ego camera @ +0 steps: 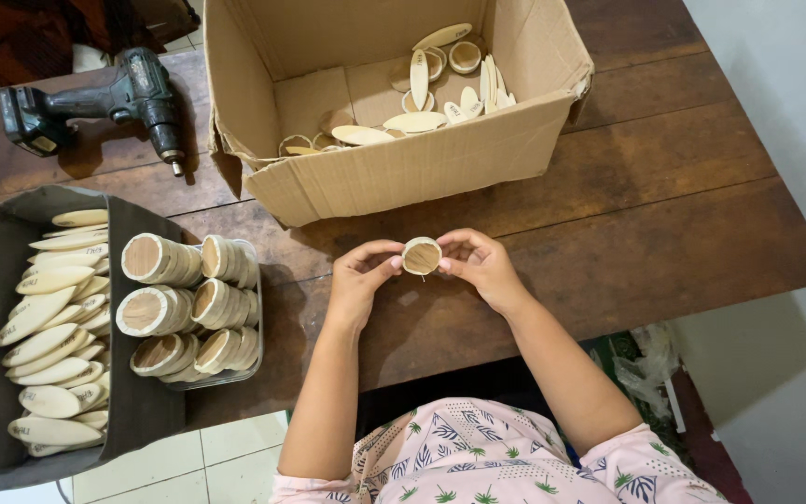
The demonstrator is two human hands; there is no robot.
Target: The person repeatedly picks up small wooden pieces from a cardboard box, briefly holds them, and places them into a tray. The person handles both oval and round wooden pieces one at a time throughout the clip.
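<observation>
both hands meet just below the middle of the view, over the dark wooden surface (664, 187). the left hand (358, 280) pinches the small round wooden disc (421, 256) at its 9 o'clock edge, and the right hand (479, 266) grips it at 3 o'clock, so the disc is held between their fingertips, lifted off the surface, flat face up towards the camera. at 12 o'clock from the hands stands an open cardboard box (394, 173) with pale oval wooden pieces (412, 121) and a few round ones inside. at 9 o'clock sits a clear tray (256, 322) of stacked discs, beside a grey bin (132, 411) of oval pieces. a cordless drill (104, 103) lies at 10 o'clock.
</observation>
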